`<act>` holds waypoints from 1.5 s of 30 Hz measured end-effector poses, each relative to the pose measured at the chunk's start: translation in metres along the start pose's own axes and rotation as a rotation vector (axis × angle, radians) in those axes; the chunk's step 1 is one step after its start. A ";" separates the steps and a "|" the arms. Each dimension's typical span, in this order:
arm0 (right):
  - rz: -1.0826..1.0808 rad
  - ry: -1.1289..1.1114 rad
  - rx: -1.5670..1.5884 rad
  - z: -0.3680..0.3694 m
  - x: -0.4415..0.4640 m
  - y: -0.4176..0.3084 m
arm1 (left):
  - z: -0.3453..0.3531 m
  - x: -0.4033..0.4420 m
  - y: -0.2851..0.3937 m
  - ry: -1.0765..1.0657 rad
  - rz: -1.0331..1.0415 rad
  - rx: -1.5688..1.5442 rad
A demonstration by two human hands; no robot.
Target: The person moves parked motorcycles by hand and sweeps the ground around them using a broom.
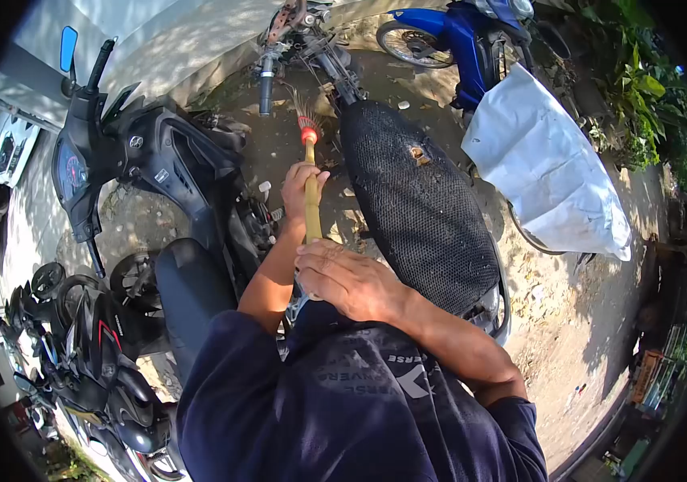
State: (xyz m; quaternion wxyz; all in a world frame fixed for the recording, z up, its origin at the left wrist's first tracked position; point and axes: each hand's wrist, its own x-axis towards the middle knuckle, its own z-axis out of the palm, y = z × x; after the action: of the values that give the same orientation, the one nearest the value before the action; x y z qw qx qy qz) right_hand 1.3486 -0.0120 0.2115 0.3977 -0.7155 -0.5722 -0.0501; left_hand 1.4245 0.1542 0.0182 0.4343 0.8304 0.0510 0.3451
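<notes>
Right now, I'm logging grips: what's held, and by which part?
A broom: the left hand grips its handle near the red collar, the right hand its near end.

Left hand (pixel 303 193) around a stick broom (pixel 312 210), right hand (pixel 350 279) at its near end, dark scooter (pixel 175 161), mesh-covered seat (pixel 424 217)

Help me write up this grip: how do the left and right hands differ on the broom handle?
The left hand grips the broom handle close to the red collar; the right hand holds it nearer the body. The handle shows on both sides of the left hand, but only beyond the right hand. Both hands are bare and closed around it.
</notes>
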 end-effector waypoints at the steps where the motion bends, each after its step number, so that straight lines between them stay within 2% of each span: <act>1: -0.041 -0.022 -0.036 0.001 0.008 0.003 | -0.002 0.006 0.002 0.040 -0.036 -0.011; 4: -0.117 -0.061 -0.094 0.015 0.033 0.008 | -0.018 0.023 -0.003 0.118 -0.128 -0.039; 8: -0.094 -0.097 -0.145 0.045 0.066 0.026 | -0.017 0.037 -0.055 0.182 -0.077 -0.115; 11: -0.095 -0.136 -0.164 0.072 0.081 0.037 | -0.013 0.030 -0.092 0.104 -0.033 -0.186; 12: -0.104 -0.149 -0.167 0.078 0.086 0.041 | -0.018 0.025 -0.098 0.009 -0.069 -0.156; 15: -0.095 -0.242 -0.100 0.086 0.100 0.028 | -0.055 0.019 -0.087 -0.256 -0.058 -0.131; 16: -0.190 -0.192 -0.125 0.086 0.105 0.024 | -0.071 0.021 -0.072 -0.258 -0.107 -0.159; 20: -0.219 -0.088 0.077 0.092 0.126 -0.011 | -0.121 0.020 -0.054 -0.185 -0.111 -0.081; 23: -0.231 0.013 0.166 0.081 0.148 -0.022 | -0.144 0.019 -0.041 -0.112 -0.171 0.113; 24: -0.251 0.051 0.170 0.073 0.155 -0.022 | -0.145 0.020 -0.041 -0.048 -0.093 0.106; 26: -0.304 0.162 0.212 0.066 0.166 -0.024 | -0.149 0.026 -0.036 0.012 -0.064 0.117; 31: -0.383 0.126 0.272 0.054 0.184 -0.046 | -0.161 0.046 -0.017 0.107 -0.004 0.030; 35: -0.425 0.119 0.193 0.073 0.180 -0.048 | -0.149 0.046 -0.035 0.141 -0.009 -0.020; 38: -0.390 0.114 -0.009 0.107 0.165 -0.029 | -0.128 0.038 -0.059 0.098 -0.154 -0.150; 40: -0.322 -0.048 -0.123 0.130 0.152 -0.009 | -0.107 0.022 -0.079 0.078 -0.300 -0.244; 41: -0.325 -0.074 -0.134 0.135 0.146 -0.007 | -0.101 0.012 -0.094 0.025 -0.213 -0.254; 45: -0.318 -0.132 -0.094 0.138 0.130 -0.022 | -0.118 -0.025 -0.075 -0.189 -0.239 -0.215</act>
State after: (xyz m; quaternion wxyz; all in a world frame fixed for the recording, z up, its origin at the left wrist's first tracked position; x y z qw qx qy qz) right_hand 1.3210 0.1765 0.1972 0.3125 -0.6356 -0.7000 -0.0920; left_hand 1.3491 0.2722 -0.0061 0.5612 0.7961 0.0712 0.2150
